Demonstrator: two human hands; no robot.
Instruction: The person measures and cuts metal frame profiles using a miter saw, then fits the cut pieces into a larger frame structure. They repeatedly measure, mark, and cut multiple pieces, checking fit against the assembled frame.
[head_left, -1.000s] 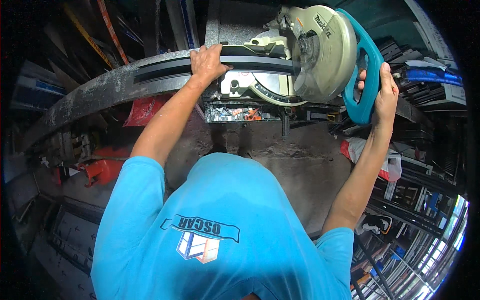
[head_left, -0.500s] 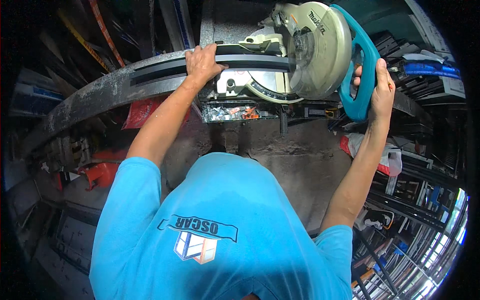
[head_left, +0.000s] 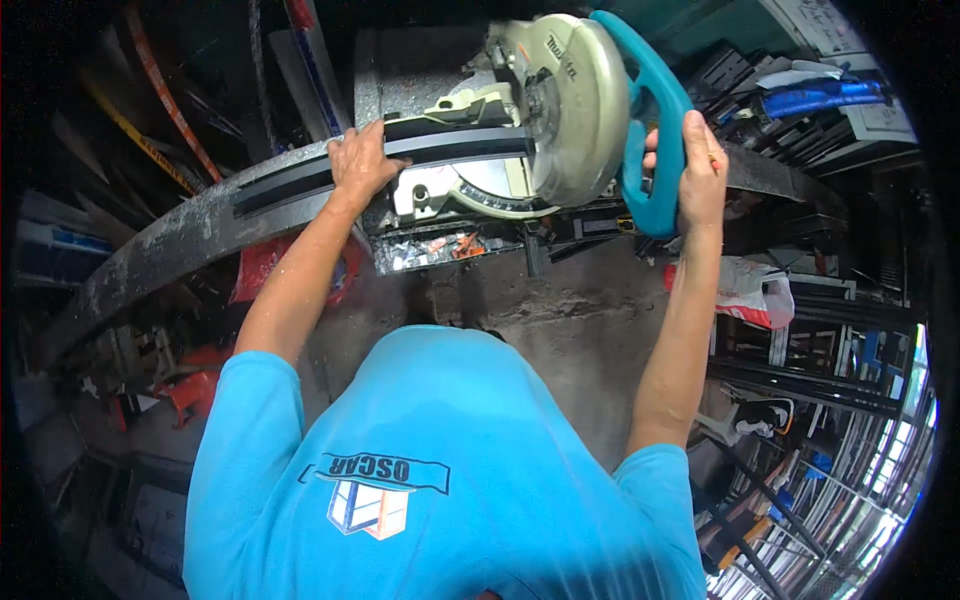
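Note:
A mitre saw with a cream blade guard and a teal loop handle stands on the bench in front of me. My right hand is wrapped round that handle, fingers through the loop. A long dark metal profile lies across the saw's pale base, along the fence, its right end reaching the guard. Over the profile, left of the saw head, my left hand is clamped, fingertips on its far side and thumb along the top. The guard hides the blade's contact with the profile.
A long worn metal beam runs left from the saw. Under the saw is a tray of scraps. Lengths of profile lean at the back left. A red and white bag and racks of metal bars stand to the right.
The view has turned slightly, so the saw and both hands sit farther left in the picture. Both hands keep their holds on the profile and the handle.

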